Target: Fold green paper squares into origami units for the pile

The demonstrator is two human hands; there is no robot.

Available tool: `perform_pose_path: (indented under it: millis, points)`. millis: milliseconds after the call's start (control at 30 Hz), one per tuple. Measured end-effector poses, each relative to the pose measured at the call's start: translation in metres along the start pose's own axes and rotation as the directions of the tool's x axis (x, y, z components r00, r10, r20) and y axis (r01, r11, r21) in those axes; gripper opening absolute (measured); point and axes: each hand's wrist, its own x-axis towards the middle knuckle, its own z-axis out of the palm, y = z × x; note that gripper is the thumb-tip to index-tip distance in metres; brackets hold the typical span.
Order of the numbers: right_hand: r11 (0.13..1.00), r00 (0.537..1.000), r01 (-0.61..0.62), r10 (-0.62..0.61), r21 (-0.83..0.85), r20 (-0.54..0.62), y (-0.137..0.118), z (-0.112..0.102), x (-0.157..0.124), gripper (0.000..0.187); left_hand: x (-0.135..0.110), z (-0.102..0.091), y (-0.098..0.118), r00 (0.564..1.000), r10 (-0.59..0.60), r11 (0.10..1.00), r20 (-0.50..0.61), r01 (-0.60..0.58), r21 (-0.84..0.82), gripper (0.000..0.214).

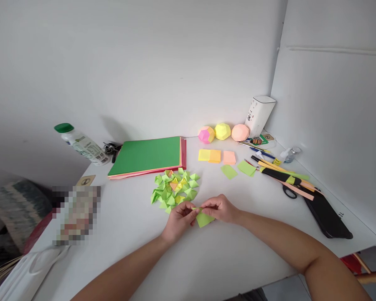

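Between my two hands is a green paper square [203,220], held up by its upper edge just above the table. My left hand [181,218] pinches its left corner between thumb and fingers. From the other side, my right hand [219,208] grips the upper edge, fingers closed on it. A small fold seems to show at the top, though my fingertips hide most of it. Just beyond my left hand lies a pile of folded paper pieces [167,193], mostly green with a few yellow and orange ones.
Behind stand three paper balls [222,131], with sticky note pads [209,155] before them. Loose green sheets [246,168] lie right of centre. A green-topped paper stack [147,154] is at back left, near a bottle [84,146]. Scissors [289,192] and a black case [327,215] lie right.
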Motion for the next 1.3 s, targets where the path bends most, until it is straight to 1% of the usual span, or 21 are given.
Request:
perform_pose_path:
  millis: [167, 467, 533, 667, 833, 933, 1033, 1100, 1167, 1300]
  points:
    - [1.0, 1.0, -0.004, 0.004, -0.004, 0.021, 0.0, -0.0016, 0.0005, 0.028, -0.0008, 0.001, 0.0033, 1.0, 0.007, 1.0, -0.009, -0.008, -0.019, 0.029]
    - [0.999, 0.998, -0.037, 0.036, 0.032, 0.052, -0.0008, -0.0031, 0.0014, 0.031, -0.0007, -0.0023, 0.0004, 0.996, 0.093, 0.994, 0.019, -0.092, -0.054, 0.025]
    - [0.997, 0.997, -0.058, 0.055, 0.051, 0.057, -0.0007, -0.0033, 0.0015, 0.032, -0.0003, -0.003, 0.0006, 0.996, 0.087, 0.992, 0.015, -0.085, -0.093, 0.022]
    - [0.994, 0.995, -0.085, 0.083, 0.062, 0.048, -0.0003, -0.0035, 0.0016, 0.032, 0.0006, -0.0037, 0.0018, 0.999, 0.038, 0.984, -0.025, -0.042, -0.174, 0.021]
    - [0.991, 0.993, -0.113, 0.11, 0.076, 0.046, -0.001, -0.0038, 0.0014, 0.032, 0.0005, -0.0032, 0.0041, 0.998, 0.034, 0.978, -0.06, -0.046, -0.204, 0.023]
    - [0.988, 0.99, -0.127, 0.121, 0.086, 0.068, -0.0031, -0.0039, 0.0012, 0.033, -0.0004, -0.0022, 0.0053, 0.998, 0.054, 0.988, -0.017, -0.056, -0.142, 0.025]
    - [0.994, 0.993, -0.094, 0.09, 0.052, 0.076, -0.0057, -0.0038, 0.001, 0.031, -0.0013, -0.0011, 0.0056, 0.997, 0.051, 0.998, 0.051, -0.053, 0.037, 0.027]
    - [0.998, 0.996, -0.056, 0.054, 0.023, 0.074, -0.007, -0.0035, 0.0009, 0.029, -0.0018, -0.0004, 0.0059, 0.998, 0.031, 0.991, 0.062, -0.039, 0.128, 0.027]
    - [0.999, 0.997, -0.037, 0.036, 0.008, 0.075, -0.0075, -0.0032, 0.0009, 0.029, -0.0021, 0.0, 0.0066, 0.999, 0.015, 0.989, 0.052, -0.022, 0.148, 0.028]
    - [0.999, 0.996, -0.024, 0.026, -0.024, 0.082, -0.0058, -0.0024, 0.0009, 0.029, -0.0026, 0.0004, 0.0087, 0.999, 0.004, 0.991, 0.048, -0.011, 0.136, 0.027]
